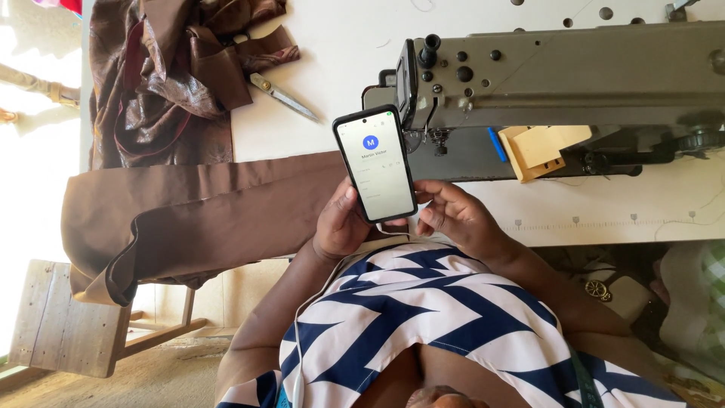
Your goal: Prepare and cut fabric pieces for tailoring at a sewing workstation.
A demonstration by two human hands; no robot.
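Observation:
A black smartphone (375,162) with a lit white screen is held upright in front of my chest. My left hand (341,225) grips it from the left and below, thumb along its left edge. My right hand (459,217) is at the phone's lower right corner, fingertips touching the bottom edge where a white earphone cable (302,332) seems to meet it. The cable runs down across my blue and white zigzag top (423,310).
A grey-green sewing machine (574,75) stands on the white table (332,45) right behind the phone, with tan card pieces (540,147) under its arm. Scissors (283,96) lie at left. Brown cloth (196,215) drapes off the table; glossy dark cloth (166,75) is piled behind. A wooden stool (64,317) stands lower left.

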